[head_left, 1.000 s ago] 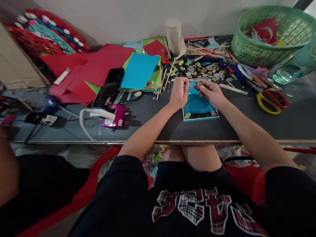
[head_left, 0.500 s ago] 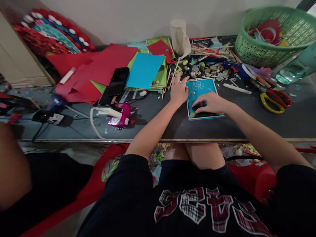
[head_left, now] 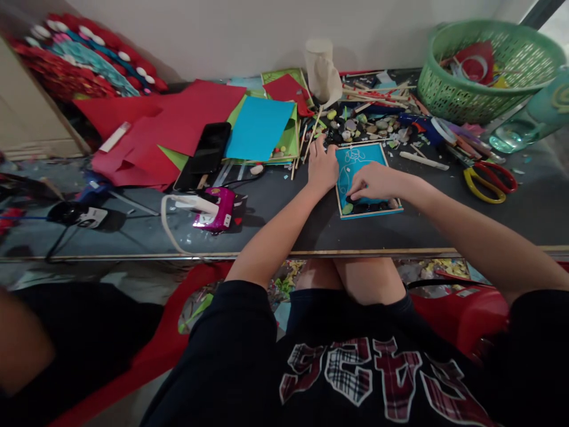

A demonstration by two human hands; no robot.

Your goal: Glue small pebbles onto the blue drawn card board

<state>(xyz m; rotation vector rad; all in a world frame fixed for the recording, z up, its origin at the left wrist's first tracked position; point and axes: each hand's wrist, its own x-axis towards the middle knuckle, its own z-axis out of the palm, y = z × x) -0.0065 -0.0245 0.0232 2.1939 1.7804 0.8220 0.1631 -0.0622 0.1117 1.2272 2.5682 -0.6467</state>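
Note:
A blue board [head_left: 371, 157] framed with thin wooden sticks lies near the table's front edge, with white line drawings on its upper part. Along its lower edge sit several dark pebbles [head_left: 377, 207] and a green pebble [head_left: 347, 209] in the left corner. My left hand [head_left: 322, 166] rests at the board's upper left edge, fingers stretched out and holding nothing. Over the board, my right hand [head_left: 373, 182] is closed in a pinch on a black pebble [head_left: 349, 199], pressed low near the left side, just above the green one. The fingers partly hide it.
Loose pebbles [head_left: 351, 126] and sticks [head_left: 373, 95] lie behind the board. To the right are scissors [head_left: 489, 181], a white stick [head_left: 424, 161] and a green basket [head_left: 480, 98]. Leftward are a blue sheet [head_left: 260, 127], a phone [head_left: 211, 148] and a purple device [head_left: 217, 210].
My right hand has brought the black pebble down to the board, its fingers now pointing lower. The row of dark pebbles along the bottom shows more clearly. My left hand stays at the board's edge.

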